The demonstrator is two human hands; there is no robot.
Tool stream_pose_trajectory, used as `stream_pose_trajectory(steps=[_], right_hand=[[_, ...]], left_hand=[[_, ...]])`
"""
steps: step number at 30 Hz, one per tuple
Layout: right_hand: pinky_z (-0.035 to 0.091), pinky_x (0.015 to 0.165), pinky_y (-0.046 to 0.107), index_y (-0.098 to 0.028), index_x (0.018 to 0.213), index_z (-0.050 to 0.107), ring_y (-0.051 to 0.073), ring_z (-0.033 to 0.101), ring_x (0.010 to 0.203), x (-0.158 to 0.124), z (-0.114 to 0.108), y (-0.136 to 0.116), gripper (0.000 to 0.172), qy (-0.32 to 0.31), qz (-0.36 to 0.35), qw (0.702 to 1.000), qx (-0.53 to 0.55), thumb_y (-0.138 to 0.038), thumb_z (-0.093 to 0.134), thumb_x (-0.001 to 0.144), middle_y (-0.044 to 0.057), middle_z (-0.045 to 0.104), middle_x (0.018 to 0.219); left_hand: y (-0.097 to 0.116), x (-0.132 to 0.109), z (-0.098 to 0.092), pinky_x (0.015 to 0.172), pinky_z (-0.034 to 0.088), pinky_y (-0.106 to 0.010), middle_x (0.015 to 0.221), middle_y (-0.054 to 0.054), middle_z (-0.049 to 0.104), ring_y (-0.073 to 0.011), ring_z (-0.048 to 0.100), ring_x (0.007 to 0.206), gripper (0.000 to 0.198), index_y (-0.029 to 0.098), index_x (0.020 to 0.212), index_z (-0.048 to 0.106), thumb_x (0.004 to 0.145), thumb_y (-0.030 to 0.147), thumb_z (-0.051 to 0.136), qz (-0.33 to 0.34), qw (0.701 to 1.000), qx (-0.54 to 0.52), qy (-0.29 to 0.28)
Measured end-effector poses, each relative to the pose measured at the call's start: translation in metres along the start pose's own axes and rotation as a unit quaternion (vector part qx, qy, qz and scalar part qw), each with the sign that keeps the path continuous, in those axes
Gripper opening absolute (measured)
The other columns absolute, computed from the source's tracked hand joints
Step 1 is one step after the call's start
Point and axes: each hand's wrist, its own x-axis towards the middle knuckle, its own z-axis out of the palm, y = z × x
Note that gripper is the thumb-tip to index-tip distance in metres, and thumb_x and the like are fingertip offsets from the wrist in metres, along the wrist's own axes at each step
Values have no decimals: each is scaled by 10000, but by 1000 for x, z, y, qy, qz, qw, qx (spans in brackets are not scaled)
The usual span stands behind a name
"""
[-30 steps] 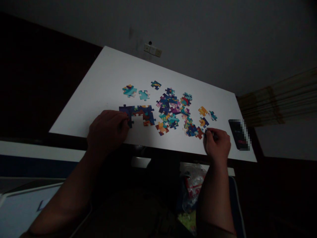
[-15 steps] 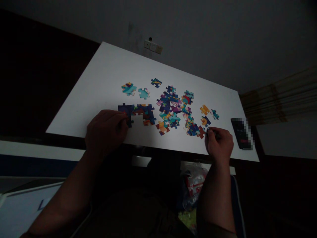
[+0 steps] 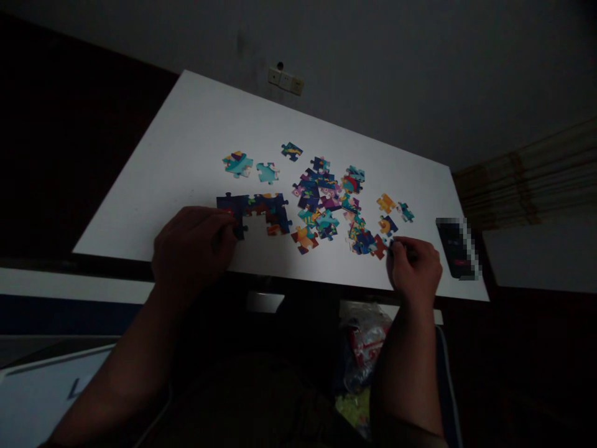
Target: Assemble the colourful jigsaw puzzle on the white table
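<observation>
A joined dark-blue strip of puzzle pieces [image 3: 261, 208] lies near the front of the white table [image 3: 186, 143]. My left hand [image 3: 191, 249] rests curled at the strip's left end, its fingertips pinching a dark piece there. A heap of loose colourful pieces [image 3: 329, 199] lies in the middle. My right hand [image 3: 414, 264] is closed at the heap's right front corner, fingertips pinching a small piece I can barely make out. Two teal pieces [image 3: 237, 163] lie apart at the back left.
A dark phone [image 3: 454, 246] lies on the table's right end, beside my right hand. Wall sockets [image 3: 285, 79] sit behind the table. A plastic bag [image 3: 366, 348] lies below the table edge, between my arms. The room is dim.
Both hands stay where they were on the puzzle. The view has shifted slightly, so the table appears a little higher and further left.
</observation>
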Motion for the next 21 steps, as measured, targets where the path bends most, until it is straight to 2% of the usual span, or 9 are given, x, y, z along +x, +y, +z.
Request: stream_pose_trajectory(steps=[9,21], right_hand=[[631,1217,680,-268,1083,884,427,828,1209,-1,1,2,365,11,5,1000,2,-542,673,964,166,905,1189],[635,1203,680,-271,1078,881,418,812,1189,0,2,3,367,12,13,1000,-5,-543,670,955,160,897,1183]], left_hand=[[-3,-1,1,998,753,-490,1286,-95,995,-340,920,1164,194,249,1219,923,1157,224,741,30,999,-5,21],[-5,-1,2,946,760,-492,1263,-77,995,-336,924,1120,191,269,1209,902,1179,249,715,41,999,4,28]])
